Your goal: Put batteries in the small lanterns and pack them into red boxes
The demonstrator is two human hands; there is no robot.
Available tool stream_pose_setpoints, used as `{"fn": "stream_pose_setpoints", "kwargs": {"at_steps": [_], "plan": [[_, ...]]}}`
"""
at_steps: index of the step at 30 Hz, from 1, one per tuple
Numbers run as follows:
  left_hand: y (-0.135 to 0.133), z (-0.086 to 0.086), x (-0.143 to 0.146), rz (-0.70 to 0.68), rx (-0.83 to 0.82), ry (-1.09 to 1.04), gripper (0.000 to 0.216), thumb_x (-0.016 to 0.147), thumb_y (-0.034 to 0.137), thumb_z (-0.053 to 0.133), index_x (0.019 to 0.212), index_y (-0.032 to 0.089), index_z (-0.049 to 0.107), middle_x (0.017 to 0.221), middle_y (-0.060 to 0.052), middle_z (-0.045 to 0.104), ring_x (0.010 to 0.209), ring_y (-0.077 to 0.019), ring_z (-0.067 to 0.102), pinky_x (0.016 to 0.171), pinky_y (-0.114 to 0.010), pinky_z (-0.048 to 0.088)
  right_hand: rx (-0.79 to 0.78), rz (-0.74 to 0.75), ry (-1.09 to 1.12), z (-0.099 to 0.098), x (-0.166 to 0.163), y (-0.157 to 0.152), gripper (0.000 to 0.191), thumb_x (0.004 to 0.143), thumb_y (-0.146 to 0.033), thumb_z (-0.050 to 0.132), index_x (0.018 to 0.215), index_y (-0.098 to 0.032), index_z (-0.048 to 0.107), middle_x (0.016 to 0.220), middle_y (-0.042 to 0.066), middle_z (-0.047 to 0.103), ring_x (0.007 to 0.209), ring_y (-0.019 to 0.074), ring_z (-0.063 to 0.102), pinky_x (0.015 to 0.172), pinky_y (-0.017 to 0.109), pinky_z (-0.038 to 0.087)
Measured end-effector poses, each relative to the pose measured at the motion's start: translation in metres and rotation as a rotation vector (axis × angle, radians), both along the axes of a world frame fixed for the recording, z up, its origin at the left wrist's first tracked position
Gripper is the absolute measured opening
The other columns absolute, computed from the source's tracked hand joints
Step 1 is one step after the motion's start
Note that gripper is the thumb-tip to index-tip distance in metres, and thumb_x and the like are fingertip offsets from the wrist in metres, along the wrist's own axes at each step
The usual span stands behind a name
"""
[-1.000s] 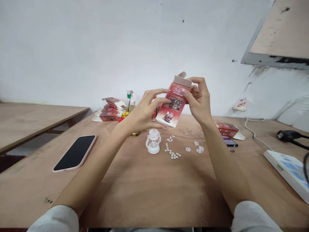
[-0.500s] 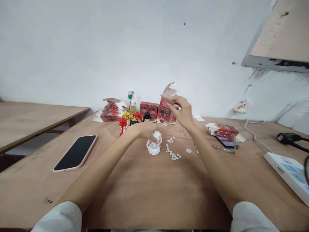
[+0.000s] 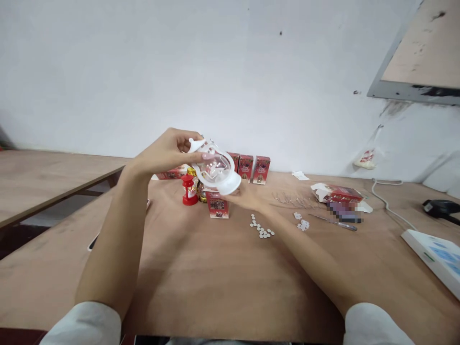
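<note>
My left hand [image 3: 179, 151] is closed on a small white lantern [image 3: 230, 184] with clear sides, raised and tilted above the table. Something pale shows through its clear wall. Below and behind the lantern, a small red printed box [image 3: 218, 207] stands on or just above the tabletop, its upper part hidden. My right hand [image 3: 247, 195] reaches in from the right and grips this box, though the lantern covers its fingertips. A red lantern [image 3: 189, 190] and a gold lantern [image 3: 192, 171] stand to the left of the box.
Upright red boxes [image 3: 261, 170] stand near the wall. Several round white discs [image 3: 264, 233], thin wire pieces [image 3: 296, 199], small white pieces [image 3: 304, 224] and a knife-like tool [image 3: 347, 225] lie to the right. A lying box [image 3: 339, 193] and a white device [image 3: 433, 261] are farther right.
My left hand has lifted the white lantern off the table, up and left. My right hand has brought the red box down and left, beneath the lantern.
</note>
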State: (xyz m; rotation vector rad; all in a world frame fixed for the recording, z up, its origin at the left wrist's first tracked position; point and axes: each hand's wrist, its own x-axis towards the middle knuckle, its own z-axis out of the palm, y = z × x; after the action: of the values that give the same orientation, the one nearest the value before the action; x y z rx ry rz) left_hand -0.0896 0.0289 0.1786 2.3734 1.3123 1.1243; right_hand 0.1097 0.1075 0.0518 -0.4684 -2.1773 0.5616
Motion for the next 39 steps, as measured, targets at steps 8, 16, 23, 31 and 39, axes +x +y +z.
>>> {"fn": "stream_pose_setpoints", "kwargs": {"at_steps": [8, 16, 23, 31, 39], "plan": [[0.021, -0.010, 0.004, 0.100, 0.133, -0.074, 0.045, 0.071, 0.048, 0.068, 0.104, 0.017, 0.065, 0.086, -0.006, 0.063, 0.087, -0.0197, 0.059, 0.067, -0.028, 0.049, -0.032, 0.048, -0.008, 0.005, 0.008, 0.000, 0.034, 0.089, -0.050, 0.049, 0.096, -0.028, 0.073, 0.123, 0.005, 0.053, 0.119, 0.0219, 0.049, 0.105, 0.042, 0.035], [0.041, -0.027, 0.016, 0.169, 0.152, -0.003, 0.040, 0.077, 0.047, 0.061, 0.104, 0.018, 0.064, 0.094, -0.008, 0.067, 0.079, -0.0183, 0.061, 0.068, -0.029, 0.049, -0.228, 0.002, 0.227, -0.009, -0.001, 0.011, 0.036, 0.070, -0.052, 0.070, 0.081, -0.021, 0.057, 0.116, 0.006, 0.048, 0.113, 0.0202, 0.051, 0.093, 0.035, 0.045], [0.040, -0.029, 0.023, 0.205, 0.156, 0.093, 0.036, 0.077, 0.045, 0.060, 0.102, 0.018, 0.063, 0.095, -0.008, 0.067, 0.077, -0.0184, 0.061, 0.068, -0.029, 0.046, -0.394, 0.078, 0.286, -0.004, -0.003, 0.005, 0.065, 0.063, -0.042, 0.078, 0.106, -0.029, 0.032, 0.130, 0.006, 0.038, 0.120, 0.0197, 0.047, 0.093, 0.036, 0.049], [0.040, -0.029, 0.027, 0.280, 0.155, 0.270, 0.039, 0.077, 0.043, 0.058, 0.109, 0.020, 0.059, 0.085, -0.006, 0.066, 0.078, -0.0218, 0.060, 0.065, -0.029, 0.041, -0.314, 0.020, 0.328, -0.008, -0.002, 0.006, 0.076, 0.062, -0.045, 0.078, 0.114, -0.032, 0.025, 0.139, 0.008, 0.022, 0.114, 0.0213, 0.050, 0.088, 0.038, 0.051], [0.033, -0.023, 0.024, 0.326, 0.141, 0.339, 0.034, 0.075, 0.039, 0.059, 0.105, 0.023, 0.062, 0.081, -0.005, 0.066, 0.079, -0.0234, 0.060, 0.065, -0.030, 0.042, -0.231, 0.030, 0.296, -0.010, -0.004, 0.005, 0.059, 0.067, -0.045, 0.074, 0.105, -0.030, 0.031, 0.128, 0.005, 0.033, 0.114, 0.0205, 0.050, 0.088, 0.036, 0.049]]}}
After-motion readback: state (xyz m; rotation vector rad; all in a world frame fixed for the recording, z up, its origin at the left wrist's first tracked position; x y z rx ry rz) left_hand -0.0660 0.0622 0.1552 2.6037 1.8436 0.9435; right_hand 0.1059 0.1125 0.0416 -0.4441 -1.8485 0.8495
